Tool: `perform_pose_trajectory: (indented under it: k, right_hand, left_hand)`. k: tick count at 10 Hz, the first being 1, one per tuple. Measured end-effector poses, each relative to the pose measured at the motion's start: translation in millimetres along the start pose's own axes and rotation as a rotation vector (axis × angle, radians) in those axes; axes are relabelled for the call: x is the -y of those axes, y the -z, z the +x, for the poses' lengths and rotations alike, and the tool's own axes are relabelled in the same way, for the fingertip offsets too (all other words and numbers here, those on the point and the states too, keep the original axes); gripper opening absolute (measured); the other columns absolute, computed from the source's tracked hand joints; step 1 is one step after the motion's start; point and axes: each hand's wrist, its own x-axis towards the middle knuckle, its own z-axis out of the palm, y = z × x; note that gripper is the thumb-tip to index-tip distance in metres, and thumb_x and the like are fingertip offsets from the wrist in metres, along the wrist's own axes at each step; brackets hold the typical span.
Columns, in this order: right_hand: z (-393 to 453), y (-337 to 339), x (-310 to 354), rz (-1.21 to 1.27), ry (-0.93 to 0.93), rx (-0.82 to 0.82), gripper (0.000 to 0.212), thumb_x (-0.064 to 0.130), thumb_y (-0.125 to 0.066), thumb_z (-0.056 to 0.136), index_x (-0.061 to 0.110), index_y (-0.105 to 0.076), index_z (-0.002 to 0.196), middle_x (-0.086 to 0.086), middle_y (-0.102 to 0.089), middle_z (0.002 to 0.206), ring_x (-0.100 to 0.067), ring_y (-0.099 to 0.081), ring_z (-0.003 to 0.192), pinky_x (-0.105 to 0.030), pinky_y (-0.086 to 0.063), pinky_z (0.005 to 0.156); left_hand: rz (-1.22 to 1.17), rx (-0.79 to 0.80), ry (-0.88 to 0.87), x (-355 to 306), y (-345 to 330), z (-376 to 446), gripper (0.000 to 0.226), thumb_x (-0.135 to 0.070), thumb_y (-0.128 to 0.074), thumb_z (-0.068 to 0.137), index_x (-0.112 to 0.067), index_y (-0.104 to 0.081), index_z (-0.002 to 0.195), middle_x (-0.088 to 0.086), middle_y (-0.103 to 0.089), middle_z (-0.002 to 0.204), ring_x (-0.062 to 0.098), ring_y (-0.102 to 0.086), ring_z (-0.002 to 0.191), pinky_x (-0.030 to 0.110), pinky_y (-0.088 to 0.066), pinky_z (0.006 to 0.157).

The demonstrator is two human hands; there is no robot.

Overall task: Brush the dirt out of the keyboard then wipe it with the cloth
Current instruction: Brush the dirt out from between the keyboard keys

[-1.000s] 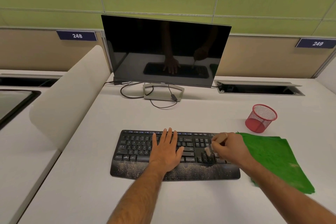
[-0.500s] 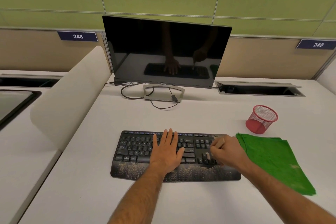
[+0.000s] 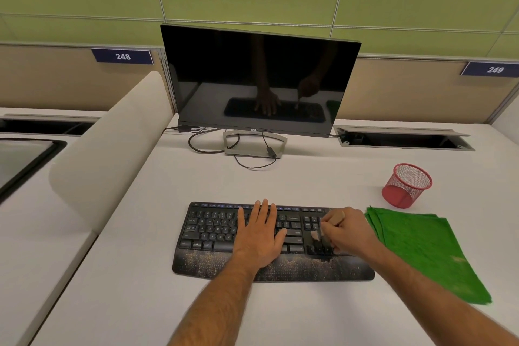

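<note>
Keyboard (image 3: 216, 230): black, with a wrist rest, lying flat on the white desk (image 3: 174, 303) in front of you; your hands cover its middle and right-hand keys.
Wrist rest dirt (image 3: 297, 264): pale specks scattered along the front strip, thickest left of centre and under your right hand; too fine to tell what they are.
Left hand (image 3: 259, 239): your left grip is open, palm down, fingers straight and spread on the middle keys, heel on the wrist rest.
Right hand (image 3: 346, 233): your right grip is curled round a small brush (image 3: 316, 236); only the pale bristle end shows, below the fingers and touching the keys near the arrow cluster. A tan stub sticks out at the top of the fist, likely the handle end; the rest of the handle is hidden.
Cloth (image 3: 421, 250): green, folded, flat on the desk just beside the keyboard's right edge; your right forearm passes over its near left corner. A small yellowish mark sits near its lower right part.
Pen cup (image 3: 407, 185): red wire mesh, upright behind the cloth, apart from it.
Monitor (image 3: 258, 78): dark, on a grey stand behind the keyboard; its screen reflects both hands and the keyboard dimly.
Cables (image 3: 202, 146): looped around the stand; their ends are hard to trace.
Labels: 248 (image 3: 123, 56) on the left, 249 (image 3: 494, 69) on the right, the latter blurred.
Forearms: both cut off by the lower frame edge.
</note>
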Motion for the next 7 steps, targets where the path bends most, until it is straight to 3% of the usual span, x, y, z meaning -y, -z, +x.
perform_pose_trajectory:
  k: [1, 3, 5, 6, 7]
  right_hand:
    - [0.0, 1.6, 2.5, 0.06, -0.067, 0.049, 0.033, -0.003, -0.054, 0.076, 0.009, -0.069, 0.05, -0.012, -0.064, 0.049, -0.016, -0.057, 0.037, -0.033, -0.054, 0.039]
    - [0.3, -2.9, -1.3, 0.082, -0.013, -0.02, 0.033, -0.002, -0.054, 0.08, 0.009, -0.072, 0.054, -0.005, -0.067, 0.054, -0.014, -0.059, 0.04, -0.026, -0.051, 0.038]
    - [4.0, -5.9, -9.9, -0.055, 0.052, 0.124, 0.026, 0.002, -0.052, 0.071, 0.003, -0.066, 0.049, -0.016, -0.062, 0.05, -0.019, -0.052, 0.035, -0.025, -0.046, 0.038]
    - [9.3, -2.0, -12.2, -0.125, 0.112, 0.048, 0.02, 0.011, -0.054, 0.065, 0.01, -0.067, 0.05, -0.003, -0.065, 0.052, -0.015, -0.056, 0.042, -0.018, -0.043, 0.044]
    - [12.7, 4.8, -10.0, -0.123, 0.175, 0.09, 0.013, 0.014, -0.071, 0.074, 0.025, -0.078, 0.07, 0.014, -0.07, 0.063, -0.005, -0.064, 0.063, -0.012, -0.042, 0.055]
  left_hand:
    - [0.003, 0.002, 0.0, -0.3, -0.2, 0.2, 0.07, -0.057, -0.013, 0.102, -0.019, 0.004, 0.159, 0.004, 0.011, 0.166, 0.021, 0.016, 0.152, 0.058, 0.009, 0.119]
    - [-0.004, 0.005, 0.0, -0.1, 0.2, 0.7, 0.071, -0.058, -0.013, 0.102, -0.019, 0.004, 0.159, 0.004, 0.011, 0.166, 0.021, 0.016, 0.151, 0.059, 0.008, 0.119]
    - [0.001, 0.007, 0.004, -0.4, 0.4, -0.1, 0.071, -0.058, -0.013, 0.102, -0.019, 0.005, 0.159, 0.005, 0.012, 0.166, 0.021, 0.016, 0.151, 0.059, 0.008, 0.119]
    - [0.005, 0.01, 0.004, -0.7, 1.7, -0.6, 0.071, -0.058, -0.013, 0.102, -0.019, 0.005, 0.159, 0.005, 0.012, 0.166, 0.022, 0.017, 0.151, 0.059, 0.008, 0.12]
    - [0.006, 0.013, 0.002, -1.4, 2.8, -0.4, 0.071, -0.058, -0.013, 0.102, -0.019, 0.006, 0.158, 0.005, 0.012, 0.166, 0.022, 0.017, 0.151, 0.059, 0.007, 0.119]
